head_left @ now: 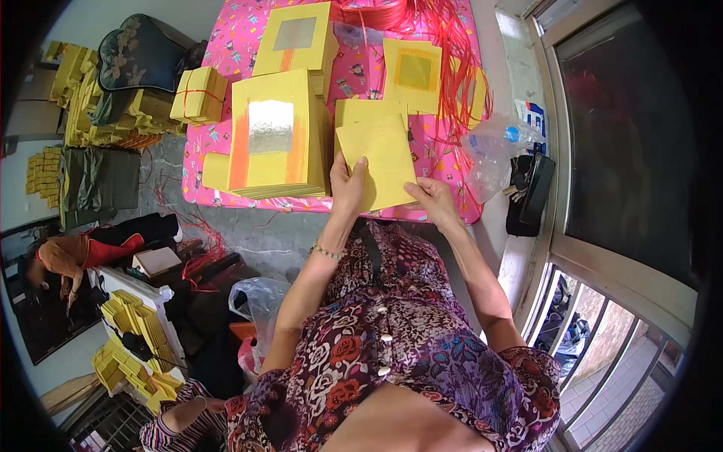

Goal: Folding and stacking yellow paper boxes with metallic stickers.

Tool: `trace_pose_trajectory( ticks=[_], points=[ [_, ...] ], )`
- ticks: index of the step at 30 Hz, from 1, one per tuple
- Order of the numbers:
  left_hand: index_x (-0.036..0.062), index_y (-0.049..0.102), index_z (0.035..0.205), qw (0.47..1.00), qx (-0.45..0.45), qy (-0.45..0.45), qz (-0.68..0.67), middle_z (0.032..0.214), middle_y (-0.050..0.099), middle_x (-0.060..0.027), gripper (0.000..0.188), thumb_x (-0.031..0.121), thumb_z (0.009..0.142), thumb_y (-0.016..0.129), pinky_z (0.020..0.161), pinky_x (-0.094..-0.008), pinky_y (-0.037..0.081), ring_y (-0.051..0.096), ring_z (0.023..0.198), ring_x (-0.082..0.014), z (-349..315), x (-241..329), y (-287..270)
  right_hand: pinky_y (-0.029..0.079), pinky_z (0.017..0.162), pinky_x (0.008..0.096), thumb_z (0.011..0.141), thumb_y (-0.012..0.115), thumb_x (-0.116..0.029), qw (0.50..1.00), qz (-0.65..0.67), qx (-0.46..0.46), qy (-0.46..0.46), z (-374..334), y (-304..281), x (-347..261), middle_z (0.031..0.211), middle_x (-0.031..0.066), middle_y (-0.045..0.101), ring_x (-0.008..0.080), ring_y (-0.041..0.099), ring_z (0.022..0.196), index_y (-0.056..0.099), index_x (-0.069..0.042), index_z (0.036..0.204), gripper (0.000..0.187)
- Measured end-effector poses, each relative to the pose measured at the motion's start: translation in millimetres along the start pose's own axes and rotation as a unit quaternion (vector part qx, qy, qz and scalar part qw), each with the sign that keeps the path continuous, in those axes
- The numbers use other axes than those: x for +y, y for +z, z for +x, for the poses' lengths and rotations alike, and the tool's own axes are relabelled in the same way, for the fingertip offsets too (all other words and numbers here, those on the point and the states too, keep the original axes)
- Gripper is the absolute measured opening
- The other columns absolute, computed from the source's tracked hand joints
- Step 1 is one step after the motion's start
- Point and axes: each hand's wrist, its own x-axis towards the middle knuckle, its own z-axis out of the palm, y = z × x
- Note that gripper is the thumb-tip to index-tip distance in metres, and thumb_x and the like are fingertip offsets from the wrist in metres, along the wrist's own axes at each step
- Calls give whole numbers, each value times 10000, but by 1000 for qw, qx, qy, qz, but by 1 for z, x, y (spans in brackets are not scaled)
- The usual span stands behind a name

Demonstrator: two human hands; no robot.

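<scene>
A small stack of plain yellow paper sheets (385, 162) is held in front of me over the table's near edge. My left hand (349, 184) grips its left side, thumb on top and fingers underneath. At the lower right corner, my right hand (435, 202) pinches the sheets between thumb and fingers. Just left of my left hand stands a tall pile of yellow joss paper (248, 166), its top sheet bearing a silver square and orange stripes. Another yellow pile (343, 113) lies partly hidden behind the held sheets.
The pink patterned table (218, 143) also carries a second silver-square pile (297, 34), loose red plastic strings (448, 75) and a tied yellow bundle (199, 96). A clear plastic bag (489, 151) sits at its right edge. Other people (181, 418) are at the left.
</scene>
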Motion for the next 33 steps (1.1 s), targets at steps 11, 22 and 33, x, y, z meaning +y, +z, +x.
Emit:
trace_pose_trajectory(
  ticks=[11, 22, 33],
  points=[
    [-27, 450, 1249, 992, -104, -58, 52, 1133, 593, -93, 340, 49, 922, 499, 863, -266, 443, 555, 1003, -131, -26, -2, 1, 486, 554, 215, 921, 581, -219, 989, 75, 105, -71, 27, -12, -14, 817, 22, 655, 70, 605, 669, 642, 6, 978, 240],
    [-5, 472, 1240, 995, -75, -63, 25, 1120, 604, -88, 319, 52, 928, 503, 816, -273, 476, 576, 975, -134, -23, -18, 5, 462, 560, 220, 920, 580, -192, 994, -18, 82, -76, 12, -19, 13, 773, 18, 636, 60, 568, 653, 629, 18, 945, 217],
    [-3, 481, 1226, 988, -123, -66, 62, 1042, 594, -56, 349, 123, 913, 570, 783, -244, 463, 555, 919, -104, -14, -19, 6, 405, 590, 214, 930, 541, -168, 986, -29, 120, -111, -2, -24, 40, 741, -24, 565, 45, 493, 645, 593, -8, 893, 173]
  ],
)
